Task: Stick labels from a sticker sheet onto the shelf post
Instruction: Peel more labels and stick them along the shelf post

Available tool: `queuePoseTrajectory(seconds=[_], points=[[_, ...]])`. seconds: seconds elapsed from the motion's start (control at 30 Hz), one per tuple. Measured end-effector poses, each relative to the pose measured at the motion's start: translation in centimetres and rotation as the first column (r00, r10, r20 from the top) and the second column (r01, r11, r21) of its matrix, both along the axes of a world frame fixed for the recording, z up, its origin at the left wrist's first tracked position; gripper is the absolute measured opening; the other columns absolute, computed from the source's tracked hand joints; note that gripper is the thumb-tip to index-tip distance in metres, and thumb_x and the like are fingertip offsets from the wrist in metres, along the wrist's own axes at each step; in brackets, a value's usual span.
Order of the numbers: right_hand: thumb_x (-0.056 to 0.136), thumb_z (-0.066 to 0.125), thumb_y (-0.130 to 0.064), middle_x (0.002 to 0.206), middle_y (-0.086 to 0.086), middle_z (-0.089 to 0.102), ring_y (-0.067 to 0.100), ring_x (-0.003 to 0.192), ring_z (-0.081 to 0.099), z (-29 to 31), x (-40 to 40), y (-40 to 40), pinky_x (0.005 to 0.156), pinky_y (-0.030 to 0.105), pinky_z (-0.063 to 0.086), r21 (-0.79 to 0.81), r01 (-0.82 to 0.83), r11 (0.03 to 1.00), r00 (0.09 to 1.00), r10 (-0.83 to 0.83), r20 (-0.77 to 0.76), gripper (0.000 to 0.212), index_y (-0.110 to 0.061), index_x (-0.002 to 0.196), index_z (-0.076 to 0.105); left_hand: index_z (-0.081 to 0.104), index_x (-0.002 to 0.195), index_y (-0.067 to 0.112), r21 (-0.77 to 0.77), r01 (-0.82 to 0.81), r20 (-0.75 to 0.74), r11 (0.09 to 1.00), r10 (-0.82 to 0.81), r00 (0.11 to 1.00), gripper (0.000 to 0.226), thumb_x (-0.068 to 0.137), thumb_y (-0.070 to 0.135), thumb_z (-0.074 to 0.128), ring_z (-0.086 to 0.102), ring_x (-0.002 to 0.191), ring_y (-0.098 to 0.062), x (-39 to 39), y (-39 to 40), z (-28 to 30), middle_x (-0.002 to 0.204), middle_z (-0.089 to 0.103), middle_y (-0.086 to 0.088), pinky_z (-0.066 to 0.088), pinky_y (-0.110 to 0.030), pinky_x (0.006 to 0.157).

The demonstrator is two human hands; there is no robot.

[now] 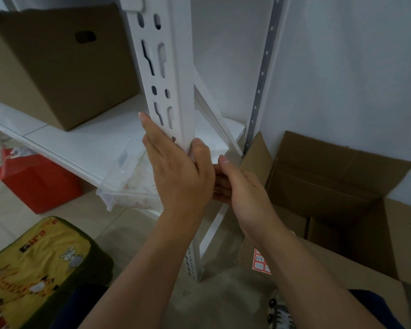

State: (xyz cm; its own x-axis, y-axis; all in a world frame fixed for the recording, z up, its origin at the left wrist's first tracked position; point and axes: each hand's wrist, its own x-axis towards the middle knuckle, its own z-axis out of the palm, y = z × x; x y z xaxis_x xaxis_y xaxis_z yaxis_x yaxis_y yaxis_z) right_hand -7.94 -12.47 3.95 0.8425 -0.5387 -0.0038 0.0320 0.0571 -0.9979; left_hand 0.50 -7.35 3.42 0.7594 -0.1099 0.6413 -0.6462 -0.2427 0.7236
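Around the white shelf post the space is crowded. To its left a closed brown cardboard box sits on the white shelf board, and a clear plastic bin juts out under that board, close to the post. Lower left, on the tiled floor, stand a red bag and a yellow cushion printed with cartoon animals. On the right an open cardboard box fills the corner beside a grey perforated strip that runs up the wall. Between the forearms, low down, a red-bordered sticker sheet lies on a cardboard flap – part of it is covered by the right forearm.

Both hands are at the post, at the level of the shelf board. The left hand lies flat against the slotted front face, fingers stretched upward and close together, the thumb wrapped round the post's front edge. The right hand comes in from the right, its fingers curled in behind the left hand and mostly hidden, the thumb pointing up – whether they pinch anything I cannot tell. No label can be made out under either hand.
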Motion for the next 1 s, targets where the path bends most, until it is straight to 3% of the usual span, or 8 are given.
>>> queuePoseTrajectory(seconds=[0.2, 0.33, 0.43, 0.57, 0.67, 0.77, 0.9, 1.0], points=[[0.102, 0.034, -0.036, 0.078, -0.016, 0.074, -0.003, 0.081, 0.069, 0.0, -0.1, -0.1, 0.065, 0.006, 0.05, 0.027, -0.016, 0.999, 1.0, 0.016, 0.009, 0.041, -0.029, 0.083, 0.07, -0.001, 0.154, 0.006, -0.021, -0.003, -0.017, 1.0, 0.003, 1.0, 0.083, 0.086, 0.03, 0.04, 0.043, 0.104, -0.014, -0.3, -0.3, 0.1, 0.135, 0.034, -0.008, 0.054, -0.033, 0.078], [0.102, 0.034, -0.039, 0.086, -0.014, 0.075, 0.001, 0.089, 0.069, -0.3, 0.0, -0.1, 0.076, 0.014, 0.052, 0.015, -0.001, 1.0, 1.0, 0.001, -0.001, 0.041, -0.032, 0.085, 0.07, -0.002, 0.154, 0.004, -0.013, 0.01, 0.014, 1.0, -0.01, 1.0, 0.081, 0.09, 0.026, 0.043, 0.034, 0.1, -0.001, 0.1, -0.1, -0.3, 0.126, 0.023, 0.008, 0.04, -0.008, 0.075], [0.102, 0.035, -0.039, 0.087, -0.013, 0.075, 0.002, 0.09, 0.069, -0.3, 0.0, -0.1, 0.077, 0.015, 0.052, 0.015, 0.005, 1.0, 1.0, -0.005, 0.001, 0.04, -0.031, 0.086, 0.07, -0.003, 0.154, 0.002, 0.0, 0.026, 0.02, 1.0, -0.026, 0.999, 0.08, 0.091, 0.025, 0.04, 0.03, 0.096, 0.004, 0.2, 0.0, -0.4, 0.126, 0.021, 0.009, 0.037, -0.001, 0.071], [0.101, 0.035, -0.04, 0.079, -0.018, 0.073, -0.004, 0.083, 0.068, -0.4, 0.1, -0.1, 0.066, 0.007, 0.051, 0.017, 0.016, 1.0, 1.0, -0.016, 0.006, 0.039, -0.033, 0.082, 0.069, -0.005, 0.154, 0.003, 0.015, 0.036, 0.015, 0.999, -0.036, 0.999, 0.079, 0.089, 0.027, 0.034, 0.035, 0.1, -0.002, 0.1, 0.1, -0.3, 0.138, 0.03, -0.003, 0.037, -0.007, 0.07], [0.102, 0.035, -0.039, 0.081, -0.018, 0.074, -0.003, 0.085, 0.068, -0.4, 0.1, -0.1, 0.068, 0.007, 0.051, 0.0, 0.017, 1.0, 1.0, -0.017, 0.014, 0.039, -0.033, 0.083, 0.069, -0.006, 0.153, 0.002, 0.036, 0.043, 0.022, 0.998, -0.044, 0.999, 0.081, 0.087, 0.026, 0.034, 0.033, 0.102, -0.002, 0.0, 0.2, -0.3, 0.142, 0.028, -0.007, 0.035, -0.008, 0.075], [0.103, 0.034, -0.036, 0.074, -0.022, 0.072, -0.007, 0.078, 0.067, -0.4, 0.0, 0.1, 0.063, 0.005, 0.048, -0.011, 0.014, 1.0, 1.0, -0.014, 0.026, 0.04, -0.034, 0.08, 0.067, -0.006, 0.153, 0.002, 0.051, 0.035, 0.029, 0.998, -0.037, 0.999, 0.082, 0.087, 0.022, 0.038, 0.037, 0.1, -0.006, -0.1, 0.3, -0.2, 0.141, 0.03, -0.01, 0.044, -0.017, 0.074], [0.102, 0.036, -0.038, 0.083, -0.016, 0.074, -0.003, 0.085, 0.068, -0.5, 0.0, 0.0, 0.069, 0.009, 0.052, -0.009, 0.011, 1.0, 0.999, -0.011, 0.031, 0.038, -0.031, 0.086, 0.069, -0.007, 0.153, 0.002, 0.064, 0.054, 0.042, 0.996, -0.057, 0.997, 0.083, 0.087, 0.027, 0.036, 0.034, 0.093, -0.001, 0.2, 0.6, -0.4, 0.134, 0.032, -0.005, 0.038, -0.009, 0.069], [0.1, 0.039, -0.04, 0.095, -0.007, 0.075, 0.003, 0.093, 0.069, -0.5, 0.1, -0.2, 0.082, 0.019, 0.054, -0.029, 0.016, 0.999, 1.0, -0.016, 0.009, 0.036, -0.022, 0.1, 0.07, -0.005, 0.153, -0.001, 0.047, 0.099, 0.058, 0.994, -0.102, 0.993, 0.081, 0.089, 0.024, 0.037, 0.036, 0.091, 0.008, 0.4, 1.1, -0.6, 0.121, 0.024, 0.013, 0.039, -0.004, 0.071]])
